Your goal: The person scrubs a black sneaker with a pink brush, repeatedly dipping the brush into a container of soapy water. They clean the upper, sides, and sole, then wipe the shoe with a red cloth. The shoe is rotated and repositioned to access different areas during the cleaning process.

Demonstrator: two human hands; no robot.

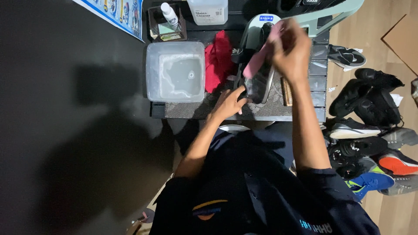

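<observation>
A dark sandal (257, 82) lies tilted on a low dark table (278, 111). My left hand (230, 103) grips its near end. My right hand (291, 48) is above the sandal, closed on a pink brush (257, 61) that rests against the sandal's upper side. A second dark sandal (244, 52) lies just behind it, partly hidden by my right hand.
A clear plastic tub (175, 72) of soapy water stands at the table's left, a red cloth (219, 61) beside it. A wooden brush (287, 92) lies at the right. Bottles (208, 11) stand at the back. Several shoes (370, 126) are piled on the wooden floor at right.
</observation>
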